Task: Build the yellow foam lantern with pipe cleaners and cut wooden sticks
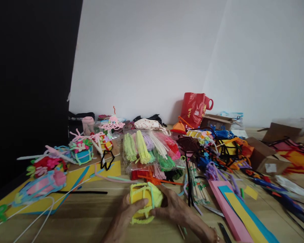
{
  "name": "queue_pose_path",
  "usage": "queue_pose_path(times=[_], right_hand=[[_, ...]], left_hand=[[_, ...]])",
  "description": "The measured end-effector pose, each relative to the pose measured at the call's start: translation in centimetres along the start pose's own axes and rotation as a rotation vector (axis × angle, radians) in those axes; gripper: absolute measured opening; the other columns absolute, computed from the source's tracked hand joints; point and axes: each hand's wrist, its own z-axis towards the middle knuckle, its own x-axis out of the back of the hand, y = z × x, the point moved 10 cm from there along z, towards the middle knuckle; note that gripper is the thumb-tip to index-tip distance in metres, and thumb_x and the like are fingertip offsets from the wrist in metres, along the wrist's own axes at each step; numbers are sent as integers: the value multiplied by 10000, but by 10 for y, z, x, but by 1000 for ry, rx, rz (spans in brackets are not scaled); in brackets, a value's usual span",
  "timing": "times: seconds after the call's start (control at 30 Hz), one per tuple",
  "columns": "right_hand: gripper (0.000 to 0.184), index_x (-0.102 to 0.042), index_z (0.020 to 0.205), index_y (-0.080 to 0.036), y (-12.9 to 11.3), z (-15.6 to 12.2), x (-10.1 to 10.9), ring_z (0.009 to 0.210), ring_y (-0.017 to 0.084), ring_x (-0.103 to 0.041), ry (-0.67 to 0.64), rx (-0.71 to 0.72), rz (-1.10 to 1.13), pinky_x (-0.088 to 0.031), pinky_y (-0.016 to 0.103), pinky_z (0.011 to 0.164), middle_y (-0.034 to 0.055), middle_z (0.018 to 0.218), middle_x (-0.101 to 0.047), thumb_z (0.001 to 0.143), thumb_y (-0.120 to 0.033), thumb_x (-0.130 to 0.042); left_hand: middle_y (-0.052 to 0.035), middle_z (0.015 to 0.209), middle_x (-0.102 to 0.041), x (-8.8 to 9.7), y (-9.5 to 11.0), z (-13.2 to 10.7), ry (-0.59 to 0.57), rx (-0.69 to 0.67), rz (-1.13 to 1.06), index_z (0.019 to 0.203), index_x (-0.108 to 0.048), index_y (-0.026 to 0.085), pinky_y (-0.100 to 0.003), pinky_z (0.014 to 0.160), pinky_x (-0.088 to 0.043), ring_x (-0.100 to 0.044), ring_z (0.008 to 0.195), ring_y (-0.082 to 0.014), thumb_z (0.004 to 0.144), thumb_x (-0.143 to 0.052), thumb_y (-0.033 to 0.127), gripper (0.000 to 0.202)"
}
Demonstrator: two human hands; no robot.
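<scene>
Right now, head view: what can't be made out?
- Underside of the yellow pipe-cleaner piece: covered by the left hand and right hand, which grip it from both sides.
- Both forearms: cut off by the bottom edge.
- Print on the red bag: too small to read.
- Dark panel at far left: black, no detail.
- Items at the right edge: blurred.

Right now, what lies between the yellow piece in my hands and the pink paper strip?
Head view: past your right hand on the yellow piece, a packet of wooden sticks and a black pipe cleaner.
</scene>
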Motion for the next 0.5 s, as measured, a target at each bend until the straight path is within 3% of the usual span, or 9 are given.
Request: queue_pose_path(times=[0.17,0.37,0.5], right_hand=[[484,-649,1125,-202,8,4,3,831,220,-623,-31,5,135,-485,262,677,15,929,-709,678,-354,-756],[444,-633,1102,-198,27,7,-5,621,135,-596,-152,-89,310,-462,220,540,10,847,-691,724,-411,-724],[469,-635,1108,-204,34,7,-4,606,123,-607,-160,-122,303,-476,211,543,3,824,-689,716,-443,-728]], left_hand=[[-133,966,-744,-17,6,-6,-107,120,-120,1014,-690,124,-379,745,-538,-698,834,-293,671,-755,333,408],[-142,1028,-725,-52,28,-13,-443,96,-141,1077,-688,130,-364,819,-505,-665,962,-310,663,-767,298,454],[-147,1033,-722,-49,20,-3,-439,61,-14,1116,-668,138,-379,800,-512,-673,925,-318,623,-801,315,540]])
